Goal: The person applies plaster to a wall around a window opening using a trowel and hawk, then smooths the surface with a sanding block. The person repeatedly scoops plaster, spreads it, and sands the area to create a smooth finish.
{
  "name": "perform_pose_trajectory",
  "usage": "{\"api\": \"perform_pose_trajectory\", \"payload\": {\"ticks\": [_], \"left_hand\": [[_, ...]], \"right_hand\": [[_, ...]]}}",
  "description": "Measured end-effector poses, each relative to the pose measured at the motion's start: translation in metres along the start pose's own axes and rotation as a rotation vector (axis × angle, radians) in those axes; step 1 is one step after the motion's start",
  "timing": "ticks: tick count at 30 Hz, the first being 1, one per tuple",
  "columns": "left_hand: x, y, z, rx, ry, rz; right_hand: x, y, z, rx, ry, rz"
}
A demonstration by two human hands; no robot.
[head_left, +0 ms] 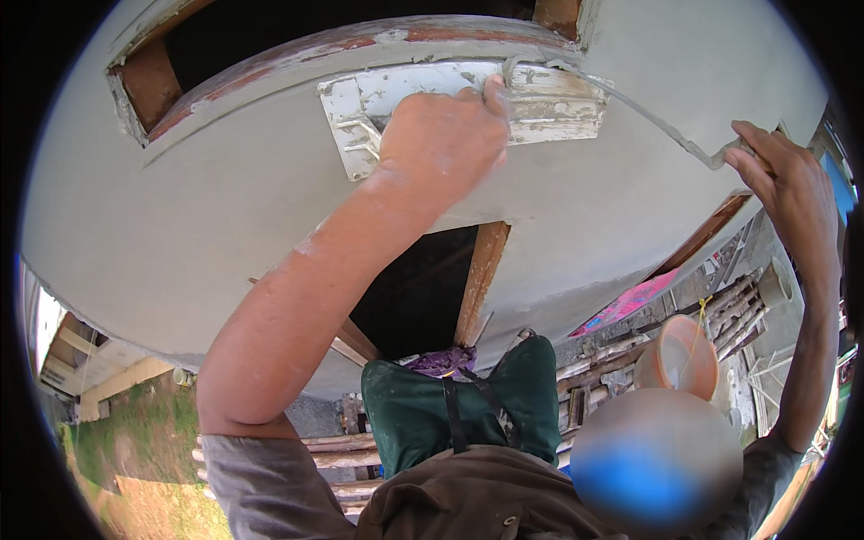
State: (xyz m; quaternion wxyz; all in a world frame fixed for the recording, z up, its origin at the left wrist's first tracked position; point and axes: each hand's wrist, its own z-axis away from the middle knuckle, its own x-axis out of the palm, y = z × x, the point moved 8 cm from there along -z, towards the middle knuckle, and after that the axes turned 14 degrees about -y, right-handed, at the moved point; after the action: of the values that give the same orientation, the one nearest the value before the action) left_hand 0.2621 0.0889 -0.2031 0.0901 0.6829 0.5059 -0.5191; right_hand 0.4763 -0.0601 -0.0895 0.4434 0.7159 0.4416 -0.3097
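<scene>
My left hand (441,144) grips a white, plaster-smeared flat float (549,108) against the grey plastered wall (171,225), just below an opening's sill (378,40) with patches of reddish brown showing. Its fingers curl over the float's handle, largely hiding it. At the right, my right hand (783,180) is closed on the handle of a thin-bladed trowel (657,117). The trowel's long blade reaches left to the float's upper right part, where some grey plaster lies near its tip.
A dark opening with a wooden jamb (481,283) is below. Log scaffolding (729,306) carries an orange bucket (675,355) at right, near a pink sheet (612,306). Grassy ground (135,432) lies far below left. My green trousers (459,405) show at the bottom.
</scene>
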Motion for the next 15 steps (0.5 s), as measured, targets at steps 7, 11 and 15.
{"api": "perform_pose_trajectory", "payload": {"ticks": [7,11,15], "left_hand": [[-0.002,-0.001,0.001,0.013,0.027,-0.003],[0.000,-0.001,-0.001,-0.011,-0.027,-0.018],[0.000,0.001,-0.002,0.008,-0.017,-0.009]], "right_hand": [[0.005,0.002,0.008,0.006,0.021,0.048],[0.016,0.022,0.035,0.011,0.106,-0.023],[0.072,0.082,0.097,0.149,-0.008,-0.324]]}}
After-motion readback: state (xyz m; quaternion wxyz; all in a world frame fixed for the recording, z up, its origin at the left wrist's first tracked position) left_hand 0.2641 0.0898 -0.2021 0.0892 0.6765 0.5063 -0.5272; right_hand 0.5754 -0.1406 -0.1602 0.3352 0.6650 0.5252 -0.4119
